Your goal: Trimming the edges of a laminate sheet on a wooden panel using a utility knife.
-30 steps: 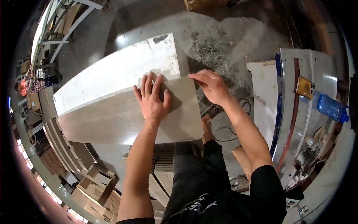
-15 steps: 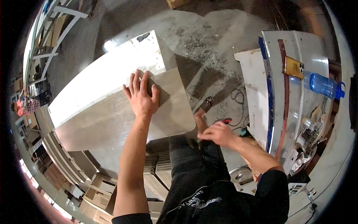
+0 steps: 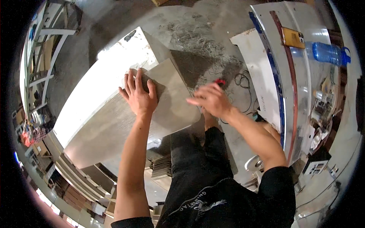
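A long grey wood-grain panel (image 3: 114, 125) lies on a larger white board (image 3: 102, 83). My left hand (image 3: 138, 95) rests flat on the grey panel near its far end, fingers spread. My right hand (image 3: 209, 99) hovers just past the panel's right edge, fingers loosely apart and holding nothing that I can see. A small red object (image 3: 219, 81) shows on the floor just behind its fingers.
A white workbench (image 3: 277, 72) with a blue strip stands to the right, carrying a yellow phone (image 3: 293, 37) and a blue water bottle (image 3: 329, 53). Black cable (image 3: 243, 81) and shavings lie on the concrete floor. Stacked panels (image 3: 76, 178) sit at lower left.
My right hand has come back up from beside my knee toward the panel's right edge. The left hand has stayed pressed on the grey panel.
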`<state>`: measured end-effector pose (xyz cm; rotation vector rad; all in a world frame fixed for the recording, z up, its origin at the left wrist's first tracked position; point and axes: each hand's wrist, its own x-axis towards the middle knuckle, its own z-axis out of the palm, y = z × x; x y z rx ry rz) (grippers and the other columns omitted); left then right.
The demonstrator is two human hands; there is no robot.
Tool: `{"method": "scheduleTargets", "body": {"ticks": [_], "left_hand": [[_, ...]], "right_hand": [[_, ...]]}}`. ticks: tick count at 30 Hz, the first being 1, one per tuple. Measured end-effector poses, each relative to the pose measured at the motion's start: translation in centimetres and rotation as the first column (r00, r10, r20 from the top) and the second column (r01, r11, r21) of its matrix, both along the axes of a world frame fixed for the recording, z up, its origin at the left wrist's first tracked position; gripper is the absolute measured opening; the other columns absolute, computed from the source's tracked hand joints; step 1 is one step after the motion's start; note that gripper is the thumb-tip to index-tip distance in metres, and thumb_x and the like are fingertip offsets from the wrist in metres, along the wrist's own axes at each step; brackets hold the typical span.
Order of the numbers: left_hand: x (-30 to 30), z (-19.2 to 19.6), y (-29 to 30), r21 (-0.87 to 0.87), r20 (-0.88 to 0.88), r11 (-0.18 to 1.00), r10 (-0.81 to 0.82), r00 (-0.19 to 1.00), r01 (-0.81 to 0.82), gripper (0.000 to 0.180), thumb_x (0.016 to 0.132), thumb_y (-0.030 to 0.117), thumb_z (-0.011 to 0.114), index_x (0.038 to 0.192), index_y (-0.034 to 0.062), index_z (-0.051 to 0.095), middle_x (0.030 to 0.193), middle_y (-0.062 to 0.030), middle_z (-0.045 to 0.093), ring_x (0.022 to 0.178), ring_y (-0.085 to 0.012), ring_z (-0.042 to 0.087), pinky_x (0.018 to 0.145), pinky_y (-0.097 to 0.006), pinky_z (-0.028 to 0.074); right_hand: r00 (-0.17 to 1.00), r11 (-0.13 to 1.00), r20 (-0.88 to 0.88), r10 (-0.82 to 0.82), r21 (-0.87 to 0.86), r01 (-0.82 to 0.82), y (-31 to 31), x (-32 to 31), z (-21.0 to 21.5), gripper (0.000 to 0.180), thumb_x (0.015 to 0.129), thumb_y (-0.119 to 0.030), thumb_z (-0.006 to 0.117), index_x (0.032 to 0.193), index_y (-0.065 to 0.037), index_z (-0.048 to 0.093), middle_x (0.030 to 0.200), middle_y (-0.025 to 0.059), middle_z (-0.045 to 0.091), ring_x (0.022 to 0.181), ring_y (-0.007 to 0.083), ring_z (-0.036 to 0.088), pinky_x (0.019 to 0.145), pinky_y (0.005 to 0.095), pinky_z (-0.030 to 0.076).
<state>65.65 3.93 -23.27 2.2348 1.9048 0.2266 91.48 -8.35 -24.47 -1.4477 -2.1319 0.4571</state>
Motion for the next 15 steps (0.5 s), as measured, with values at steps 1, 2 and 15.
{"method": "scheduleTargets", "body": {"ticks": [1, 2, 15], "left_hand": [[0.0, -0.1, -0.1, -0.008, -0.020, 1.000, 0.013, 1.000, -0.013, 0.053, 0.099, 0.037, 0.054, 0.150, 0.0250, 0.049, 0.163, -0.0068, 0.036, 0.154, -0.0280, 0.025, 0.125, -0.059, 0.006], [-0.2, -0.1, 0.1, -0.008, -0.041, 1.000, 0.028, 0.999, -0.028, 0.054, 0.099, 0.035, 0.055, 0.152, 0.0269, 0.047, 0.164, -0.0054, 0.035, 0.154, -0.0269, 0.025, 0.126, -0.058, 0.005], [-1.9, 0.4, -3.5, -0.036, -0.068, 0.908, -0.418, 0.906, 0.416, 0.072, 0.097, 0.044, 0.054, 0.160, 0.0156, 0.034, 0.165, -0.0187, 0.027, 0.153, -0.0413, 0.018, 0.123, -0.063, 0.009]], "right_hand": [[0.999, 0.999, -0.029, -0.020, -0.050, 0.018, -3.3, -0.1, -0.5, 0.038, 0.089, -0.012, 0.064, 0.118, -0.034, 0.075, 0.104, -0.0024, 0.071, 0.100, 0.0192, 0.067, 0.093, 0.0438, 0.050], [0.997, 0.995, -0.061, -0.040, -0.093, 0.034, -6.5, -0.3, -0.7, 0.038, 0.093, -0.016, 0.062, 0.122, -0.038, 0.073, 0.107, -0.0016, 0.072, 0.102, 0.0211, 0.068, 0.095, 0.0460, 0.049], [0.755, 0.734, -0.041, -0.654, -0.273, 0.621, -16.7, -6.7, 3.2, 0.043, 0.089, -0.005, 0.068, 0.128, -0.023, 0.071, 0.109, 0.0055, 0.070, 0.092, 0.0287, 0.068, 0.083, 0.0416, 0.056]]}}
